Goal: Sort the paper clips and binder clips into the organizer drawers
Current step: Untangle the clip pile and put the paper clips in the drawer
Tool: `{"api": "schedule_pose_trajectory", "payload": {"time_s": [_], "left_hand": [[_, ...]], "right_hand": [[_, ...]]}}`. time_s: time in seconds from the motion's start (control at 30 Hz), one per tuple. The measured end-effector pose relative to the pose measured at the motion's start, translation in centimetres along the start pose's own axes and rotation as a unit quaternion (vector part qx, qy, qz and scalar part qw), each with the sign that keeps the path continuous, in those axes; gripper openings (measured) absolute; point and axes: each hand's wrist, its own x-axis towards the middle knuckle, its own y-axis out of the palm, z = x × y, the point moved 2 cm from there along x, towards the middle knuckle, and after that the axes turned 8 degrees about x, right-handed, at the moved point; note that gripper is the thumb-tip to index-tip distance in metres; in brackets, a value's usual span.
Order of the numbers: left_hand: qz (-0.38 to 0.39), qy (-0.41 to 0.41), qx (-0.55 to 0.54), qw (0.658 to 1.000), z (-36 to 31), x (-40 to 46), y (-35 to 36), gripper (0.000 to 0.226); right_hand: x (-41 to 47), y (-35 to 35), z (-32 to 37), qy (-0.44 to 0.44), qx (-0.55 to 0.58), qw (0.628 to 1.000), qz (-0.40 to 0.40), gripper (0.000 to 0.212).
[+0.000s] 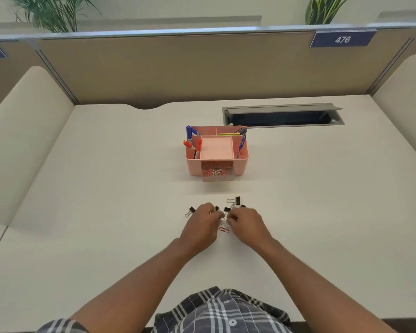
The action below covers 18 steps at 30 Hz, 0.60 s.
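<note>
A pink desk organizer [240,162] stands mid-desk, its clear front drawer [217,174] pulled out and holding several red and silver paper clips. Nearer me lies a small pile of black binder clips [237,200] and a red paper clip [223,230]. My left hand [202,227] and my right hand [246,224] are both down on the pile with curled fingers, their fingertips meeting over small clips. What each one pinches is hidden under the fingers. One binder clip [190,211] lies just left of my left hand.
Pens and markers [189,134] stick up from the organizer's side compartments. Behind it to the right is an open cable slot [282,116] in the desk. A partition wall closes off the back, with padded dividers at both sides.
</note>
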Motion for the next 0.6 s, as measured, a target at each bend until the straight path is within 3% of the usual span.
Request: {"api": "schedule_pose_trajectory", "payload": {"time_s": [0.27, 0.6], "left_hand": [[0.029, 0.015, 0.084, 0.996, 0.0, -0.3, 1.5, 0.005], [0.068, -0.011, 0.095, 0.993, 0.0, -2.2, 1.6, 0.009]], "right_hand": [[-2.0, 4.0, -1.2, -0.022, -0.041, 0.998, -0.034, 0.014], [-1.8, 3.4, -1.3, -0.036, -0.036, 0.999, 0.01, 0.009]]}}
